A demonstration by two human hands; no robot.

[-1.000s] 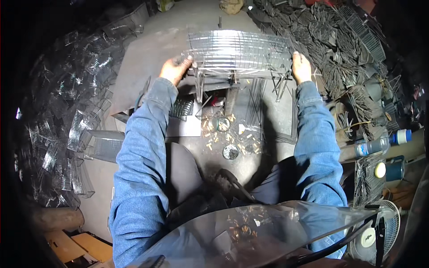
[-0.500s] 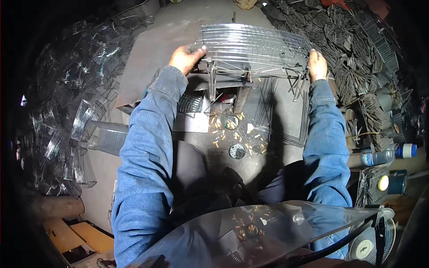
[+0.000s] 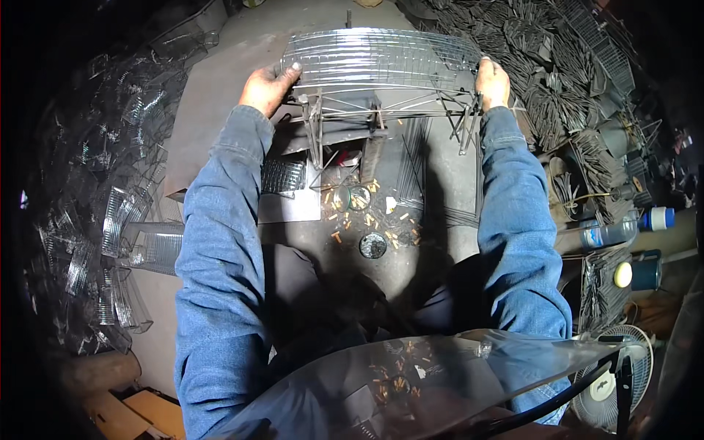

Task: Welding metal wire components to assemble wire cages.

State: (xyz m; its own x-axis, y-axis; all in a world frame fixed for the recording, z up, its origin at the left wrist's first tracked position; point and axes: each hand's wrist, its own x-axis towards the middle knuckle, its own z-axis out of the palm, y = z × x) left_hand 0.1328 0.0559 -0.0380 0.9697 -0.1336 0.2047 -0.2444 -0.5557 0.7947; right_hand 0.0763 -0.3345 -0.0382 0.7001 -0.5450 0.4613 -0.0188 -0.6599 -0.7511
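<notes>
Silver wire panel (image 3: 367, 64), long, curved, ribbed: spanning between the fingers, pinched at opposite ends by left hand (image 3: 268, 89) and right hand (image 3: 493, 83), apparently for balance. Dark metal-rod frame (image 3: 314, 128): just below the fingers, angular; contact with panel unclear. Dark, coarse wire bundles (image 3: 561, 103): right of the right fingers, heaped loosely.

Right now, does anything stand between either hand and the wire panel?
Nothing visible does: the left hand holds the wire panel directly at its left end, and the right hand at its right end.
</notes>
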